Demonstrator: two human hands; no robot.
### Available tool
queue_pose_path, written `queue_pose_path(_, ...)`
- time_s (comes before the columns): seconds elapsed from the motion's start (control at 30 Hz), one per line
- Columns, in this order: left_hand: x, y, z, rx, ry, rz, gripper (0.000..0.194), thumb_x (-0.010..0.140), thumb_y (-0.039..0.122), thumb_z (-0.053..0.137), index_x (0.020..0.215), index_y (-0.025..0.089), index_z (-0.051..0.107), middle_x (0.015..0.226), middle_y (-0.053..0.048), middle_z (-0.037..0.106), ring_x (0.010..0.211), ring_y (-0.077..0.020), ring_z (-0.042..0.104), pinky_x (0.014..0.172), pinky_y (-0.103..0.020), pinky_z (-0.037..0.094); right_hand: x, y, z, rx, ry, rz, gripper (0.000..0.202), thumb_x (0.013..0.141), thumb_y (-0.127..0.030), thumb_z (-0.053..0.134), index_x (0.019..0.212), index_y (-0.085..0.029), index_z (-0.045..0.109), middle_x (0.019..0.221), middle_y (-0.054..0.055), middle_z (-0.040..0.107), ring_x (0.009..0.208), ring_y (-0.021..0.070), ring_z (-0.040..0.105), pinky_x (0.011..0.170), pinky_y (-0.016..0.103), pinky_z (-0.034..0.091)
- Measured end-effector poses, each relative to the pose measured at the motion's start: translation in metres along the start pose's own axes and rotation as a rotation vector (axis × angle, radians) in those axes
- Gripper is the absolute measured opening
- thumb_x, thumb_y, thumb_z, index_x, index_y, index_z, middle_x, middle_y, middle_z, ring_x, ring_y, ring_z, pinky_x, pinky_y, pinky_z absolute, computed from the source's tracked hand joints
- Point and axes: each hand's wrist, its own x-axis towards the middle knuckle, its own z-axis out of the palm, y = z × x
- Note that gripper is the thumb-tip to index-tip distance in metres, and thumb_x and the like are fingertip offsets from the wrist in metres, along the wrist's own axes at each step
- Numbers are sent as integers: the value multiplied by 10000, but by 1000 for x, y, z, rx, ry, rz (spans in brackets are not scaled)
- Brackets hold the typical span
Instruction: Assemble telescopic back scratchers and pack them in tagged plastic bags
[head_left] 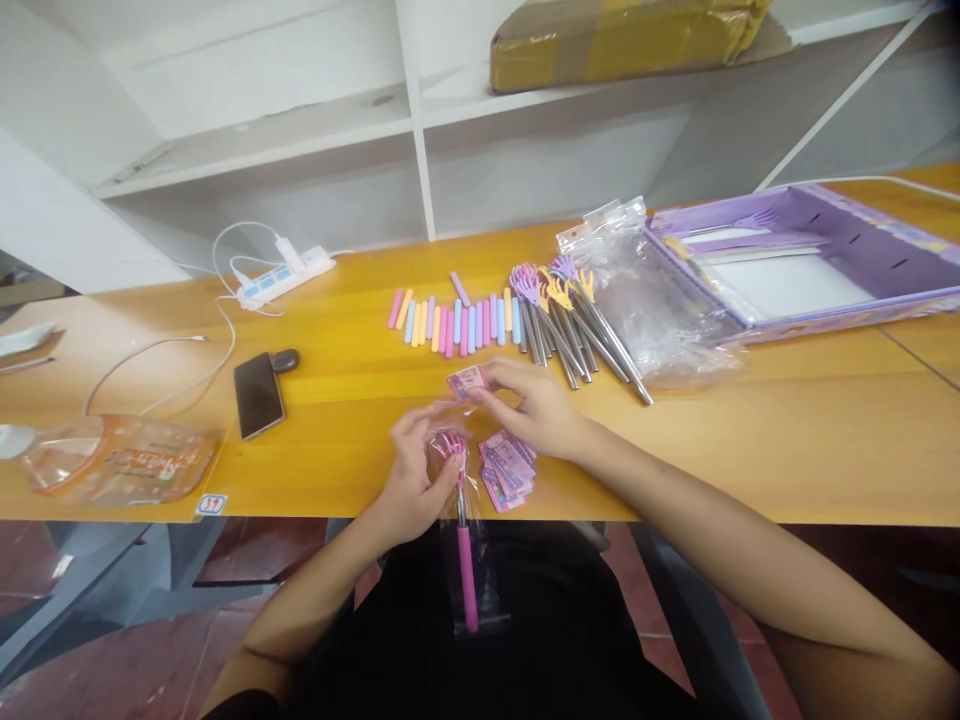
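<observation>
My left hand [418, 480] pinches a clear plastic bag around a pink back scratcher [466, 575]. The scratcher's claw is at the top and its pink handle hangs down past the table edge. My right hand [532, 402] holds a small pink printed card [466, 381] between thumb and fingers, just above the bag's upper end. A fanned pile of similar cards [508, 472] lies below my right hand. Behind the hands is a row of coloured handle tubes [478, 322]. To its right lie several metal scratcher rods [577, 335] with purple, pink and yellow claws.
Clear bags [649, 310] lie beside an open purple box [825, 250] at the right. At the left are a phone [259, 396], an orange-labelled bottle [127, 458] and a power strip [286, 279] with cables. Shelves stand behind.
</observation>
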Motion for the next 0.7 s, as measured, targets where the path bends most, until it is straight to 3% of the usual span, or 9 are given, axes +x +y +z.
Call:
queue_pose_path(0.1,4,3,-4,246,-51,117,427,1118,283,549,1543,321,522,1644,-133,461,1581,-324,446,1323,-609,382,0,-1,1,35,21,-6,192,1116,-294,587,983,-209,696,952,48,746,866,180,694,797,334,554)
queue_pose_path(0.17,7,7,-7,319,-93,110,423,1123,276,530,1543,324,559,1670,-126,450,1622,-332,382,1340,-611,358,0,0,1,50,27,-8,161,1111,-289,591,1004,-215,687,972,50,745,882,185,691,806,343,553)
queue_pose_path(0.4,7,3,-12,124,-111,38,470,1110,288,556,1575,352,578,1620,-124,507,1512,-339,524,1305,-596,412,-2,4,0,16,-27,2,163,1126,-288,564,1024,-211,665,1001,67,709,935,205,665,839,367,547)
queue_pose_path(0.7,4,-2,-12,110,-72,8,492,1081,318,610,1571,355,590,1630,-132,450,1512,-367,503,1279,-611,438,-3,2,0,72,-13,14,166,1126,-282,598,1134,-204,745,1087,62,810,985,181,759,887,336,596)
